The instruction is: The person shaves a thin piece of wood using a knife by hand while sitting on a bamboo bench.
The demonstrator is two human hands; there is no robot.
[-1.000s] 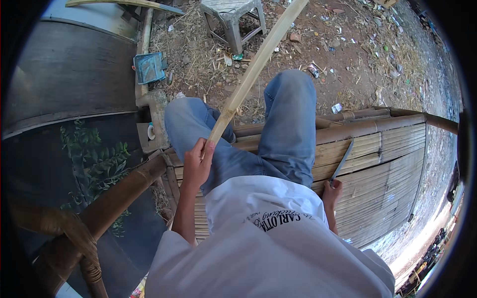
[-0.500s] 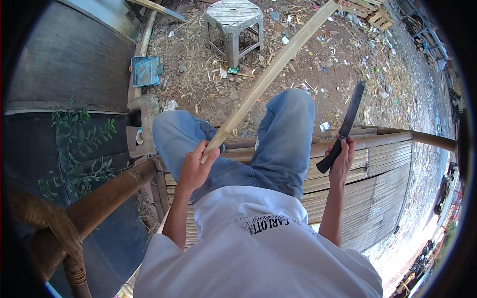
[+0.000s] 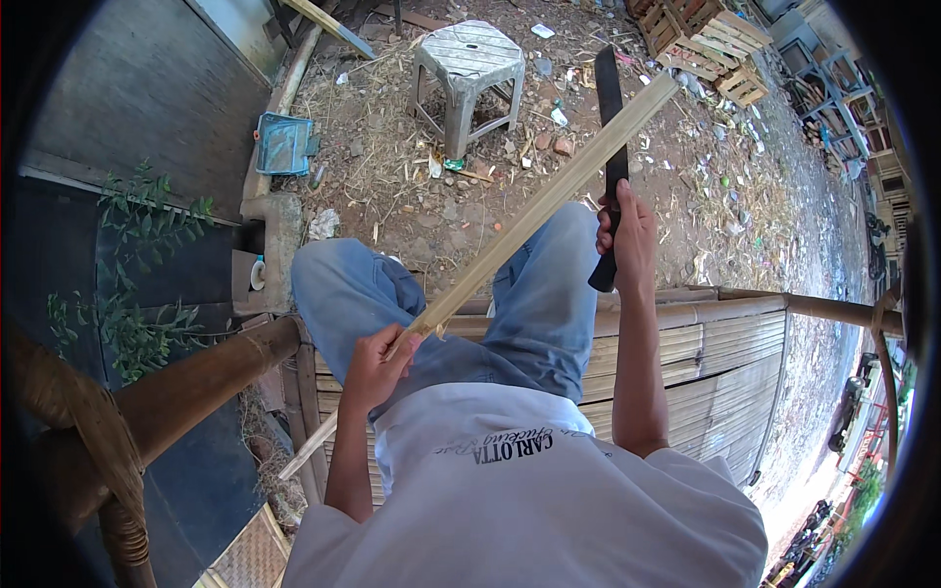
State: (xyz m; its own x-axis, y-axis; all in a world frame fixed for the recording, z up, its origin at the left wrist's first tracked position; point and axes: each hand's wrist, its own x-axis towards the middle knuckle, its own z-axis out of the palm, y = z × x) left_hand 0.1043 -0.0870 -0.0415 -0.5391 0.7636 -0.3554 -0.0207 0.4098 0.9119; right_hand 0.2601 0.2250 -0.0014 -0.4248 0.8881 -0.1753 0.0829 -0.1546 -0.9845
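Observation:
My left hand (image 3: 375, 368) grips the near part of a long pale bamboo slat (image 3: 524, 227). The slat slopes up and away to the right over my knees, and a pale end shows behind my left forearm. A small curl of fibre sticks out just ahead of the fingers. In my right hand (image 3: 632, 237) is the black handle of a machete (image 3: 609, 86), fingers wrapped round it. Its dark blade points away from me and crosses the slat near the far end. Whether the two touch, I cannot tell.
I sit on a bamboo-slat bench (image 3: 676, 358) with a thick pole (image 3: 211, 387) at left. Ahead, a worn plastic stool (image 3: 470, 54) stands on littered dirt. A blue dustpan-like tray (image 3: 284, 144) lies far left, and wooden crates (image 3: 701, 44) are stacked far right.
My right hand has moved forward and left, bringing the machete from beside the slat to across it. The slat's far end has come lower in view, and the view has shifted slightly.

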